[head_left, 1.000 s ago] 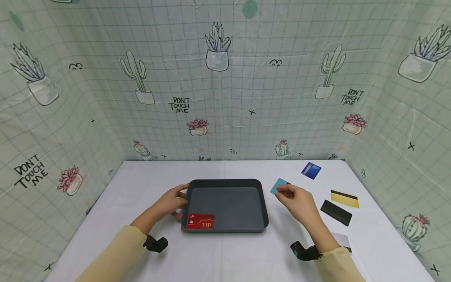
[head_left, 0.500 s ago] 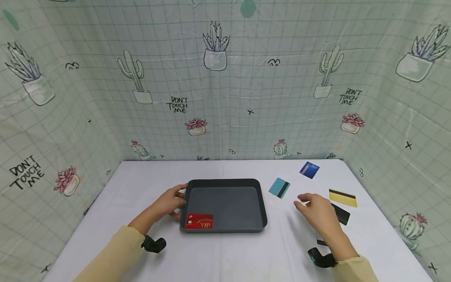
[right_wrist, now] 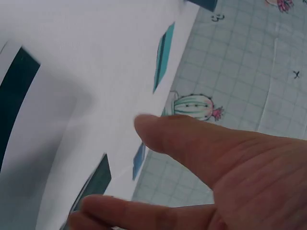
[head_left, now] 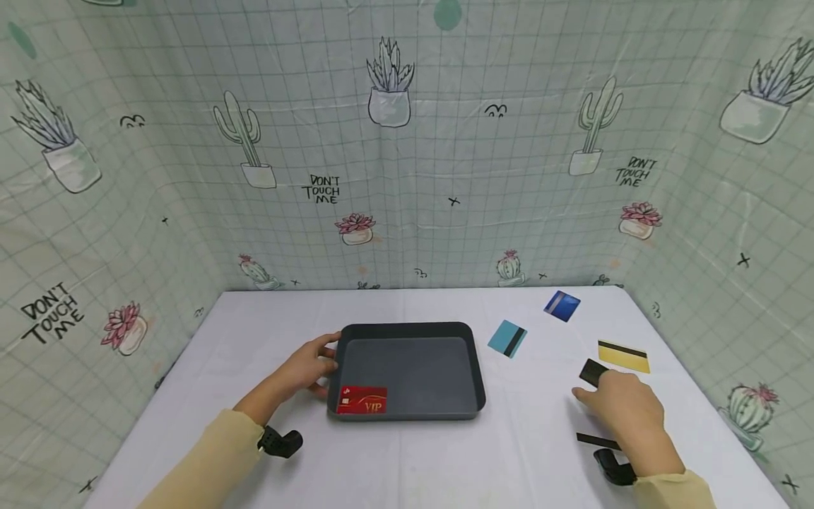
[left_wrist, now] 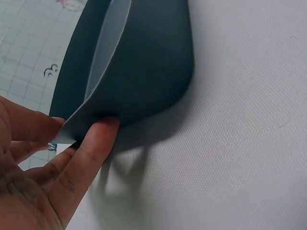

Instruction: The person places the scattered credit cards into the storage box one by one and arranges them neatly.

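Observation:
My left hand (head_left: 304,366) holds the left side of a dark grey tray (head_left: 475,367); in the left wrist view one fingertip reaches the rim while another presses the tray's outer wall (left_wrist: 153,62). A red VIP card (head_left: 362,400) lies in the tray's near left corner. Over at the right, my right hand (head_left: 626,406) hovers above a black card (head_left: 593,371) and covers much of it. In the right wrist view the thumb (right_wrist: 158,136) stands apart from the other fingers, whose tips overlap the black card (right_wrist: 98,179).
A teal card (head_left: 505,337) lies right of the tray, with a blue card (head_left: 562,306) behind it and a yellow card (head_left: 626,358) beyond the right hand. The black stripe of a pale card (head_left: 596,440) shows beside the right wrist. Patterned cloth walls surround the white table.
My right hand has let go of the teal card, leaving it on the table, and has moved right and nearer to the black card. The left hand stays at the tray.

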A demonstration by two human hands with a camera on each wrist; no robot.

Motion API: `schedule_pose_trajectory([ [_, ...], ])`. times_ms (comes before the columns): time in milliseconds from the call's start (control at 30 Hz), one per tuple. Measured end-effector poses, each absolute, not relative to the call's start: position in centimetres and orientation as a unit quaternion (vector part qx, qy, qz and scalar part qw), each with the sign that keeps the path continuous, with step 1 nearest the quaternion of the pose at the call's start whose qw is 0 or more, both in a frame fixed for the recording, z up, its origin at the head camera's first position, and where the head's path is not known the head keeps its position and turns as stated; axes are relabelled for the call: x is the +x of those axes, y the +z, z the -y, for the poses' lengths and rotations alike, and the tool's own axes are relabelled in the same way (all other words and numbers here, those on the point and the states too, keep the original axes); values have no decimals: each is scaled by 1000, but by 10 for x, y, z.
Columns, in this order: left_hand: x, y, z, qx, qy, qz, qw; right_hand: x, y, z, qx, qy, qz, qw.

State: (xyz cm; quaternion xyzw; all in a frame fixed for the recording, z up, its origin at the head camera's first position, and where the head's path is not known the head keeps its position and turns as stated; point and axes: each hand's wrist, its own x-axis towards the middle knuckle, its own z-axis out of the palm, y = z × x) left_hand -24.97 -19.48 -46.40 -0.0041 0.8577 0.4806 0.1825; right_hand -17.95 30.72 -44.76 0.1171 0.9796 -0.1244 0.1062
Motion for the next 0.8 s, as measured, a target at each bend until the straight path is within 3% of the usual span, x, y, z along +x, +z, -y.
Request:
schedule_pose_trajectory([
  [267, -247, -466, 194, -13, 480, -859, 177, -177, -449, -305, 135, -96, -969, 180],
  [800, -250, -474, 195, -21, 492, -854, 169, -179, -461, -271, 94, -48, -983, 148],
])
